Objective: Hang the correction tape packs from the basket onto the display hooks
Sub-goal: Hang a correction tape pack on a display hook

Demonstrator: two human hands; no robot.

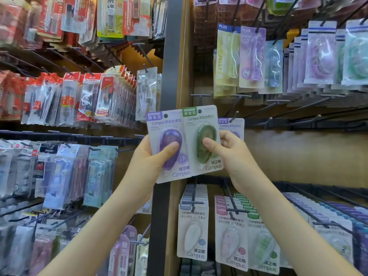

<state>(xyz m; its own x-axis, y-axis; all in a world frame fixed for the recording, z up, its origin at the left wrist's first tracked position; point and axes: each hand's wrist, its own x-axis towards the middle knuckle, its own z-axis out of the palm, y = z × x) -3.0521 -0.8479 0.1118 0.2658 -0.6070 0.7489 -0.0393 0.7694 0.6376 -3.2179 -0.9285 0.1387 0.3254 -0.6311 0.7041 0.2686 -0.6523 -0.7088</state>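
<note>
My left hand (148, 159) grips a purple correction tape pack (168, 136), thumb pressed on its blister. Beside it, my right hand (232, 156) holds a green correction tape pack (201, 126) with the thumb on the green blister. The two packs are raised side by side, the green one slightly overlapping the purple. Behind my right hand another purple pack (232, 124) hangs on a display hook (235, 115). Several bare black hooks (294, 109) stick out to the right of it. The basket is not in view.
Rows of similar Campus tape packs (231, 232) hang below on long hooks. Pastel tape packs (253, 56) fill the upper right. A grey and wooden upright (173, 56) divides the shelving; the left bay holds red-carded stationery (89, 96).
</note>
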